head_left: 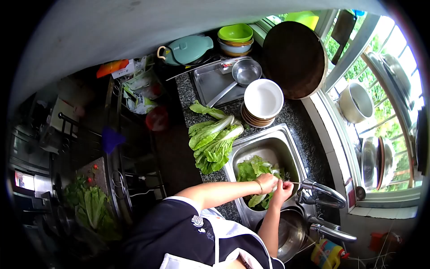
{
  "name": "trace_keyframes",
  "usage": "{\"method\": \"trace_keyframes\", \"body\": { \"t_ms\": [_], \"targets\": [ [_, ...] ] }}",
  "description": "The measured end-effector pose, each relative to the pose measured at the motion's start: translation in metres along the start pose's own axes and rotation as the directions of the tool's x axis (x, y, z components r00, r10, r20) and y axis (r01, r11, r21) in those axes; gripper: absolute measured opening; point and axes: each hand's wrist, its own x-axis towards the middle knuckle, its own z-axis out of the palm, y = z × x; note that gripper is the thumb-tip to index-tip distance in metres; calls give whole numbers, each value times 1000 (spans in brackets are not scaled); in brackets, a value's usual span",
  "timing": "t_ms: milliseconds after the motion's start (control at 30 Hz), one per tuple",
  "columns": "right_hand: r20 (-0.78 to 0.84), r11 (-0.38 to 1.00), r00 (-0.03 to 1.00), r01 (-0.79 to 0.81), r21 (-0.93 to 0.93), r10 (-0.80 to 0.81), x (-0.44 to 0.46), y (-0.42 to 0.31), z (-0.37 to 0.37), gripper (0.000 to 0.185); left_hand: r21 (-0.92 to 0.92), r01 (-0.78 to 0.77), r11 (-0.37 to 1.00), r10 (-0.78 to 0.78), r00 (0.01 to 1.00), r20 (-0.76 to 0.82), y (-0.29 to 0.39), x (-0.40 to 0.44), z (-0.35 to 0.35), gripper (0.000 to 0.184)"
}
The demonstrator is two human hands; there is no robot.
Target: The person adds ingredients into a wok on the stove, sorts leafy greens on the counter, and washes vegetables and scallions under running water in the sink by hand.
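Over the sink (293,150), my left hand (266,183) and my right hand (283,192) are close together, fingertips nearly touching. The fingers of both are bent and pinched; what sits between them is too small to make out. Loose green lettuce leaves (251,169) lie in the basin under and beside my hands, some with pale stems. A thin light streak, perhaps water, runs between my right fingers and the curved faucet (324,188). Whole heads of leafy lettuce (210,145) rest on the counter beside the basin.
Stacked white bowls (264,98) stand behind the sink, near a metal tray (204,85) with a ladle (246,71). A large wok (293,60) leans by the window. A metal basin (290,231) sits below my right forearm, near a yellow bottle (326,254).
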Motion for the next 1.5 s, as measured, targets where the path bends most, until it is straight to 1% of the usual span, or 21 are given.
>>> {"method": "trace_keyframes", "body": {
  "t_ms": [33,100,133,167,233,300,367,433,500,567,733,900,967,1033,1067,1100,1167,1233,1333,1467,1500],
  "targets": [
    [25,1000,1000,-5,29,5,2,26,-6,20,76,33,997,-45,986,161,-3,-4,-6,26],
    [205,922,977,19,-386,66,-11,3,-1,33,271,94,958,-167,952,257,7,-43,-22,61],
    [376,624,890,451,-638,-258,-13,51,-3,60,262,165,951,-262,880,397,-4,-50,-19,84],
    [400,694,915,260,-672,45,-26,22,5,78,278,95,956,-198,908,370,-10,-62,-22,88],
    [462,410,853,342,-845,240,-40,-32,28,77,320,41,946,-164,916,367,-18,-83,-26,81],
    [575,438,676,390,-810,462,-19,-34,53,61,212,86,973,-116,984,135,-37,-104,-19,68],
    [559,510,812,413,-754,170,2,-29,97,38,177,98,979,-93,995,-36,-40,-140,-40,56],
    [568,947,817,96,-307,102,56,35,156,34,110,49,993,-13,951,-308,-64,-173,-39,46],
    [527,799,673,-601,-20,519,60,-22,202,26,-1,134,991,-123,908,-401,-74,-207,-46,43],
    [730,453,478,-854,257,489,108,40,238,18,-104,198,975,-224,863,-452,-87,-240,-46,39],
    [613,117,507,-819,562,606,134,16,272,17,-336,278,900,-429,709,-560,-101,-298,-26,34],
    [484,149,574,-732,664,660,161,10,285,21,-393,307,867,-493,639,-590,-102,-308,-30,32],
    [478,322,653,-730,603,587,155,11,278,20,-416,287,863,-500,606,-619,-105,-306,-35,31],
    [440,761,820,-536,365,366,139,19,271,24,-441,265,857,-509,568,-647,-109,-307,-34,31],
    [430,972,895,-191,135,116,145,60,273,23,-435,268,860,-507,560,-656,-114,-307,-31,31],
    [490,973,859,215,-88,-146,150,94,276,23,-432,274,859,-509,542,-669,-118,-308,-28,31],
    [649,504,547,818,-278,-529,130,64,261,15,-448,242,861,-503,535,-679,-123,-310,-25,31],
    [724,642,632,682,-350,-275,124,49,255,8,-476,209,854,-506,540,-672,-123,-311,-26,30],
    [714,560,679,662,-497,-169,128,40,235,8,-472,165,866,-479,543,-689,-127,-312,-25,28],
    [442,746,734,638,-191,-515,83,2,266,6,-420,122,899,-420,510,-751,-144,-324,-22,26],
    [525,539,544,823,-180,-655,51,-32,279,5,-442,127,888,-443,497,-746,-143,-333,-25,25]
  ]
}}
